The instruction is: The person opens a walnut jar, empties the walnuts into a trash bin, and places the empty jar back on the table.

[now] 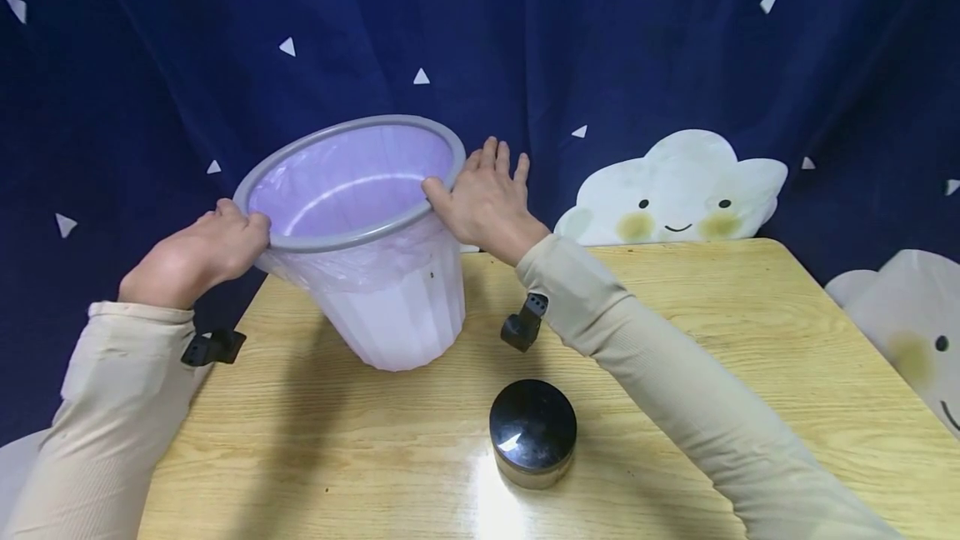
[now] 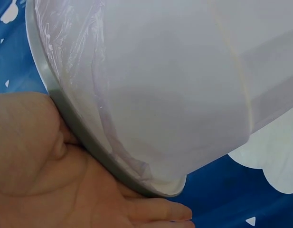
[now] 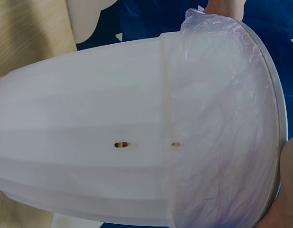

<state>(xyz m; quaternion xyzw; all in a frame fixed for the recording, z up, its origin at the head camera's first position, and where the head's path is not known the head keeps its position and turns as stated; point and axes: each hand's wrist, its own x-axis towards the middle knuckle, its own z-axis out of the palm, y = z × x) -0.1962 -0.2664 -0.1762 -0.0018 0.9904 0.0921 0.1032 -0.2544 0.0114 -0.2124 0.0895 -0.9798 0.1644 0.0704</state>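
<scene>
A white ribbed trash can (image 1: 397,315) leans over the table, its mouth toward the left. A thin purple bag (image 1: 352,177) lines it and folds down outside under the grey rim ring (image 1: 367,237). My left hand (image 1: 198,252) grips the rim at the left, thumb on top; the left wrist view shows several fingers along its outside. My right hand (image 1: 487,198) holds the rim's right side, thumb hooked over it and fingers spread outward. The bag's crinkled fold (image 3: 222,95) shows in the right wrist view. I cannot tell whether the can's bottom touches the table.
A round container with a glossy black lid (image 1: 533,427) stands on the wooden table (image 1: 675,340), nearer me than the can. Behind the table hangs a dark blue curtain (image 1: 480,23) with white triangles and a smiling cloud (image 1: 675,190).
</scene>
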